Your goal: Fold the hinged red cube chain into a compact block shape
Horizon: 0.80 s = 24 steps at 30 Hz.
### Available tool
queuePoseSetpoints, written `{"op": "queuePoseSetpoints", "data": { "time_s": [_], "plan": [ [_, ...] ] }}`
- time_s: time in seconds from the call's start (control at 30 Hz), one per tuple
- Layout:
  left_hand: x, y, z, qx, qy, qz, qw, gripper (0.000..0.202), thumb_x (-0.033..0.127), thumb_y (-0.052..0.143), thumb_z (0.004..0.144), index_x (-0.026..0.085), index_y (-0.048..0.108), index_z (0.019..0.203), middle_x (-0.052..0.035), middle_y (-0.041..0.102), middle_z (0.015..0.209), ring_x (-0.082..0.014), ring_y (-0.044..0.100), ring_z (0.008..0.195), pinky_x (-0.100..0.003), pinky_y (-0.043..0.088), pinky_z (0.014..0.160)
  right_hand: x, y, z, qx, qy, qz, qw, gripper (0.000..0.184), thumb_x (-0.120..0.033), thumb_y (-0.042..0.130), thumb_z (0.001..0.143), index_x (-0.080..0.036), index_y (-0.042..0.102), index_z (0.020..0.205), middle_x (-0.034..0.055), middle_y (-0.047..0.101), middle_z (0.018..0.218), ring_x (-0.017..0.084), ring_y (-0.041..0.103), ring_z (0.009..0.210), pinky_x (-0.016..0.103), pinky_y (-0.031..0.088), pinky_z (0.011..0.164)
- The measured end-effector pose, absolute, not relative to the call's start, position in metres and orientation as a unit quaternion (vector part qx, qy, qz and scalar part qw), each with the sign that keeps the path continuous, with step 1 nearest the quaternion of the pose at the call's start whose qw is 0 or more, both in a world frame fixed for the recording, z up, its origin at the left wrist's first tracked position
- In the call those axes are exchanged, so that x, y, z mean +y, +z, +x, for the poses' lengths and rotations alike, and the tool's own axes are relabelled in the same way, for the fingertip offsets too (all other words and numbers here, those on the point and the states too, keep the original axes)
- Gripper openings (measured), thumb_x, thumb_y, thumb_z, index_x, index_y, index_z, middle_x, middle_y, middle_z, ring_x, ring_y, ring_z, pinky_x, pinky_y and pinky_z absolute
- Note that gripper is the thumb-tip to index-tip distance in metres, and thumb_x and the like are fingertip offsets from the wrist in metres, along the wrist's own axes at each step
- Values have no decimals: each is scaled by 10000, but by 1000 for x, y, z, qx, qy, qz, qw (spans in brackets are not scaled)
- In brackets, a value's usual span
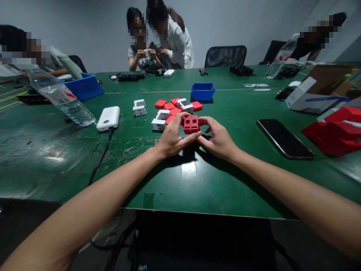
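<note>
Between my two hands, a little above the table, is a small red plastic block with square openings. My left hand grips its left side, with the thumb along the lower edge. My right hand pinches the same block from the right with thumb and forefinger. Just beyond my hands lies a loose pile of red plastic pieces and white bracket-shaped pieces. One white piece sits apart on the left. Part of the pile is hidden behind my left hand.
A white power bank with a black cable and a water bottle are at left. A blue bin stands behind the pile. A phone, red bag and open box lie right. Several people are around the table.
</note>
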<state>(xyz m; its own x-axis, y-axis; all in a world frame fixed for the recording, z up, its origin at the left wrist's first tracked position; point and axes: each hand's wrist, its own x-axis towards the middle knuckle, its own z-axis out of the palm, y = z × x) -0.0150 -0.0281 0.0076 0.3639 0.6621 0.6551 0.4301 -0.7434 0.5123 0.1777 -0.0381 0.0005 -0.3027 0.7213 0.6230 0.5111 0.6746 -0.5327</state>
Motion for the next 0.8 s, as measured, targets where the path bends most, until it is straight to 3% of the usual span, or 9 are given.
{"op": "queuePoseSetpoints", "data": {
  "time_s": [0.13,0.23,0.4,0.6,0.8],
  "plan": [
    [-23,7,-14,414,491,723,254,484,557,641,847,166,544,1116,-50,668,978,-173,634,846,-291,492,785,-39,-1,177,-810,210,-369,405,619,-337,765,765,-196,465,1288,127,673,1163,246,677,982,367,548,797],
    [-14,3,-14,424,502,673,340,469,586,560,884,154,575,1064,-53,672,953,-168,631,847,-288,485,785,-41,0,176,-815,223,-370,386,714,-383,809,736,-198,443,1322,120,689,1130,236,685,920,359,548,767],
    [-7,3,-15,401,517,647,391,440,581,518,911,155,617,949,-38,663,880,-144,603,780,-262,478,737,-46,3,175,-811,190,-367,414,647,-410,787,762,-193,475,1286,82,700,1029,208,666,829,342,528,734],
    [-9,8,-17,393,476,636,464,563,671,456,908,146,651,852,-44,662,748,-129,566,612,-241,404,540,-49,5,172,-774,183,-364,484,503,-381,744,779,-212,523,1198,68,677,1055,198,640,861,319,501,694],
    [-9,8,-19,372,406,705,447,556,684,534,860,143,620,763,-20,616,667,-115,539,586,-240,425,565,-51,7,172,-760,173,-348,521,408,-404,717,821,-211,551,1141,72,668,1084,186,632,863,295,492,652]
  ]
}}
